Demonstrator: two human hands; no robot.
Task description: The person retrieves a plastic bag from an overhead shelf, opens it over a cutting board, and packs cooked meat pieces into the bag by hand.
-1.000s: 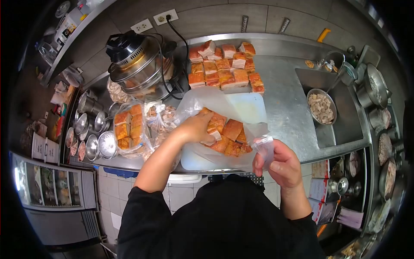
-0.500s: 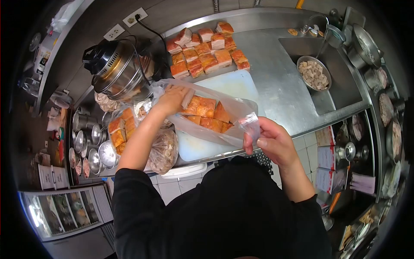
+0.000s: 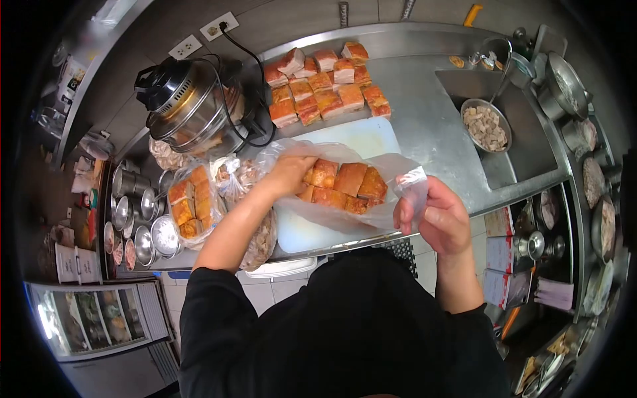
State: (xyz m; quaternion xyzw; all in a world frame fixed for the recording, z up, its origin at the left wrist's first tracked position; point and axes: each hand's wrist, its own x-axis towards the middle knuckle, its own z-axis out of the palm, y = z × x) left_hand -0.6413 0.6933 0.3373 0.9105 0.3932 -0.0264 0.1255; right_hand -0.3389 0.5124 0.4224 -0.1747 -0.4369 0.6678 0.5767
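A clear plastic bag (image 3: 378, 219) lies over the white cutting board (image 3: 298, 232), holding several blocks of orange-skinned pork belly (image 3: 350, 179) side by side. My left hand (image 3: 292, 175) reaches into the bag's left side, its fingers closed against the leftmost upper block; its thumb is hidden. At the other end, my right hand (image 3: 438, 217) pinches the bag's edge between thumb and fingers and keeps it raised. Left of my forearm sits another bag of pork blocks (image 3: 190, 202). More pork blocks (image 3: 325, 86) stand in rows behind the board.
A glass-bowled countertop cooker (image 3: 192, 109) with a black lid and cord stands at the back left. Beside my left arm are knotted bags of pale meat (image 3: 261, 242). On the right, a sink (image 3: 524, 119) contains a bowl of meat chunks (image 3: 486, 126). The steel counter's edge (image 3: 511, 192) runs in front.
The block at my left hand has moved right, in against the other blocks. My right hand has shifted right and slightly down with the bag's edge, and the pork in the bag lies farther right.
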